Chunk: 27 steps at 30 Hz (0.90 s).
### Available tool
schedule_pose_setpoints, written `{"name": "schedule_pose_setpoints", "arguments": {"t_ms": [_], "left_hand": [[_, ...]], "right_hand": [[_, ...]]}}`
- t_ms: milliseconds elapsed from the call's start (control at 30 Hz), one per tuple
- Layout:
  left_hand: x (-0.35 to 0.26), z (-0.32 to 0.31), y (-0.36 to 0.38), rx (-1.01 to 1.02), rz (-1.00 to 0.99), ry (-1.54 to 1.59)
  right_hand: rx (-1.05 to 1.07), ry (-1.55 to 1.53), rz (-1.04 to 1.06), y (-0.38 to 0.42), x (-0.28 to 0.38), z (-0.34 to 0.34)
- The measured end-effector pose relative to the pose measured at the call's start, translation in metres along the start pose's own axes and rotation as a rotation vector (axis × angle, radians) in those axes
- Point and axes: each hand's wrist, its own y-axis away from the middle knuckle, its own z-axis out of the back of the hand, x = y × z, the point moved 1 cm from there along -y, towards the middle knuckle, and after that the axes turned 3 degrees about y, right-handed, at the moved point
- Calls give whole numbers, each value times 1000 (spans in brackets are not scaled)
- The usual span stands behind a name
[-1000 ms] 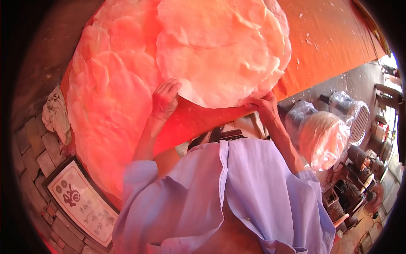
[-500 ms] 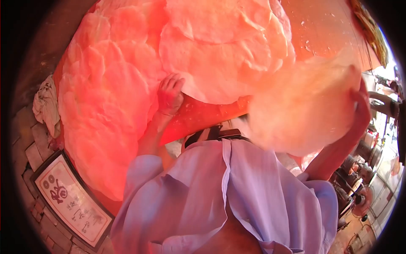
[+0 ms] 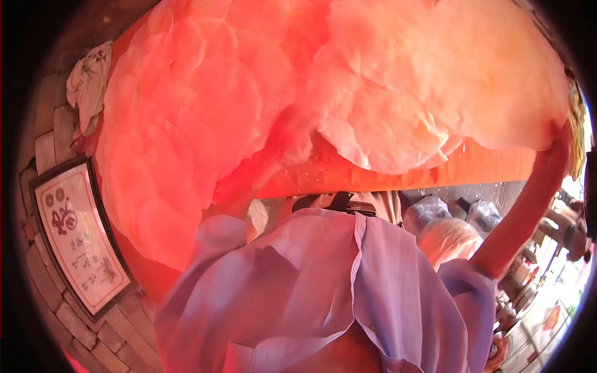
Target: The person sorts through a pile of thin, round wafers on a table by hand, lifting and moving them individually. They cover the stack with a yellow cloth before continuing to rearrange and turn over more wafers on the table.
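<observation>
Thin, round flatbread-like sheets lie overlapped in a broad pile [image 3: 174, 124] on the left, and a second stack [image 3: 385, 130] lies right of the middle. All of it is tinted red by the light. My right hand [image 3: 556, 133], at the far right, grips the edge of a large thin sheet [image 3: 497, 74] that stretches over the right stack. Most of its fingers are hidden by the sheet. Smeared by motion, my left hand [image 3: 293, 137] is between the two piles, close to the right stack's near edge. Its fingers cannot be made out.
The orange tabletop [image 3: 373, 173] shows along the near edge, with crumbs on it. Plastic-wrapped bundles [image 3: 429, 211] lie below it on the right. At left are a framed sign [image 3: 81, 236], a crumpled cloth [image 3: 90, 81] and paving stones [image 3: 46, 152].
My right hand has carried the sheet up and forward, from beside the table to over the right stack. My left hand has moved right, and the view has shifted.
</observation>
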Motion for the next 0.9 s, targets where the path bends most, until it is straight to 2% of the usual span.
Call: {"name": "schedule_pose_setpoints", "arguments": {"t_ms": [33,67,100,133,167,200,233,267,300,400,467,567,700,800,900], "left_hand": [[13,8,-1,-42,108,-75],[25,13,-4,-85,215,-151],[35,16,-10,-108,317,-146],[46,18,-17,-131,416,-141],[56,20,-23,-151,516,-134],[66,19,-30,-177,548,-159],[77,17,-40,-204,576,-184],[86,16,-49,-227,606,-210],[92,15,-61,-228,644,-230],[109,17,-102,-188,789,-307],[118,20,-123,-94,929,-382],[117,27,-144,-63,862,-426],[123,49,-157,96,795,-465],[151,71,-157,305,942,-394],[186,78,-136,245,851,-289]], "right_hand": [[-45,49,-7,26,-18,-25],[-47,6,-142,1,-87,48],[-65,73,-241,10,-128,67],[-165,97,-308,26,-161,72],[-287,154,-288,60,-170,39],[-354,302,-346,70,-201,57],[-71,210,-193,84,-231,75],[-333,958,-237,98,-267,92],[-289,1305,-136,127,-236,48],[-148,1663,286,161,-250,23],[-148,1580,319,166,-257,18],[-166,1540,323,170,-254,15],[-189,1530,322,168,-250,11],[-198,1529,322,168,-244,7],[-197,1531,323,168,-242,6]]}}
